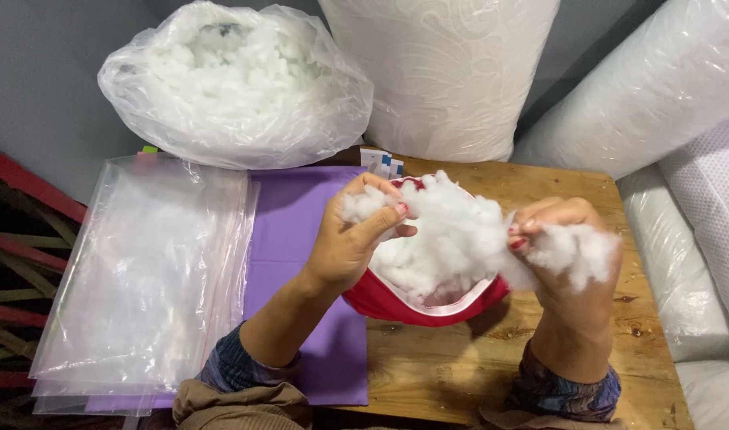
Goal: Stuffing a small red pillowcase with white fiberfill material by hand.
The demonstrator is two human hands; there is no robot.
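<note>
The head view looks down on a wooden table [460,358]. Both hands work a mass of white stuffing [448,235] that bulges from the open mouth of a red cover [396,306], which lies on the table between the forearms. The left hand [348,239] is closed on a small tuft at the stuffing's left edge, thumb pressed across it, fingers curled over the top. The right hand [567,247] is closed on a clump at the right edge; fibres stretch from that clump back into the main mass. The cover's pale lining shows along its lower rim.

A purple cloth [301,231] lies under the left forearm and touches the cover's left side. Left of it sits a stack of clear plastic bags [142,279], partly overlapping the cloth. Behind, against the wall, an open plastic bag of stuffing [237,87] stands just beside a white patterned roll [444,72]. Wrapped white rolls [659,95] lean at the right.
</note>
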